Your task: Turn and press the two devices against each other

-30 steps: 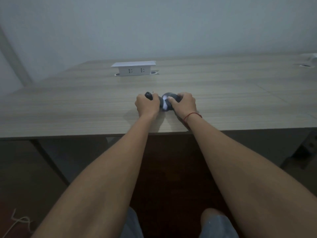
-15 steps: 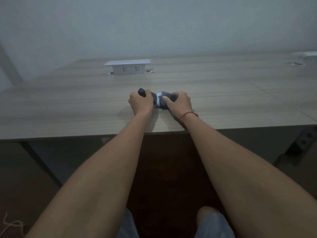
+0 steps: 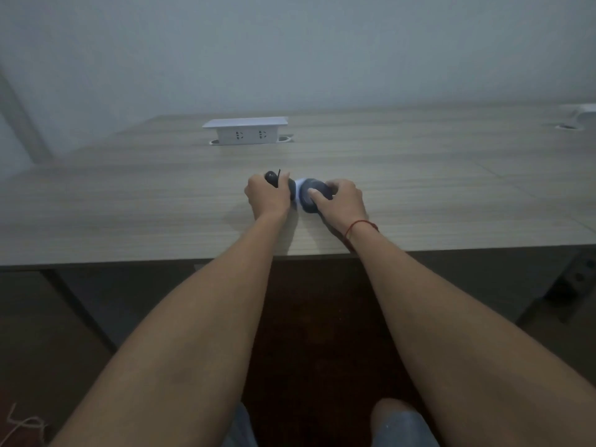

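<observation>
On the wooden table (image 3: 129,214) lies a small dark grey device with a white middle part (image 3: 301,188). My left hand (image 3: 266,196) grips its left dark end, whose rounded tip and a thin black stalk stick out above the fingers. My right hand (image 3: 342,200) holds the rounded dark cap (image 3: 311,191) on the right end, thumb lying across it. A red string circles my right wrist. What the device is, I cannot tell.
A white pop-up socket box (image 3: 245,132) stands on the table further back. Another white fitting (image 3: 580,116) sits at the far right edge. The table's front edge runs just below my wrists; my knees show beneath.
The two dark ends have come slightly apart, showing more of the white middle. Both hands keep their hold in the same spot on the table.
</observation>
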`<state>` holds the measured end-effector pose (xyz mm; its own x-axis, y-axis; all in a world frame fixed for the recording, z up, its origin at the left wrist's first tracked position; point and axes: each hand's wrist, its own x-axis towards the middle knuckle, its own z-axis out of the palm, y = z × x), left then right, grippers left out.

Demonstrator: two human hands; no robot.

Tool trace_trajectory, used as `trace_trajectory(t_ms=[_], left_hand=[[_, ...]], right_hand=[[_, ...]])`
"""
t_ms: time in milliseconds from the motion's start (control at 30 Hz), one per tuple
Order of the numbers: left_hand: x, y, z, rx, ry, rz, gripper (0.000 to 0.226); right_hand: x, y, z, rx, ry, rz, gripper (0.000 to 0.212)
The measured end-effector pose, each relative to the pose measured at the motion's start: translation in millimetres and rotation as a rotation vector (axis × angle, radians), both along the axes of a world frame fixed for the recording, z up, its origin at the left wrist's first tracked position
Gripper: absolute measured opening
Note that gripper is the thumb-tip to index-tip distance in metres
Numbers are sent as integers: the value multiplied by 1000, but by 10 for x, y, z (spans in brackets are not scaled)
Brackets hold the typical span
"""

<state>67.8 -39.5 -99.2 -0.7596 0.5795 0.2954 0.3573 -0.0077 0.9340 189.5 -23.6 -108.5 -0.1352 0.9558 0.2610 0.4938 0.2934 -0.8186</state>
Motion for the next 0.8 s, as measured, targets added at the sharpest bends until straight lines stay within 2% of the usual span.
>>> trace_trajectory(t_ms=[167, 433, 533, 600, 667, 800], left_hand=[[7, 82, 29, 3, 92, 4, 28], [-24, -214, -55, 10, 139, -78, 37], [-54, -321, -32, 22, 201, -85, 38], [-64, -383, 10, 33, 218, -62, 36], [-102, -389, 56, 32, 238, -51, 34], [-154, -281, 184, 62, 239, -136, 31]], right_hand=[[-1, 13, -2, 14, -3, 11, 47], [-31, -4, 1, -8, -4, -28, 46], [-41, -47, -7, -9, -47, -23, 58], [-58, -66, -3, 5, -130, -37, 74], [-65, -51, 5, 30, -224, -49, 80], [-34, -22, 20, 18, -249, 26, 66]])
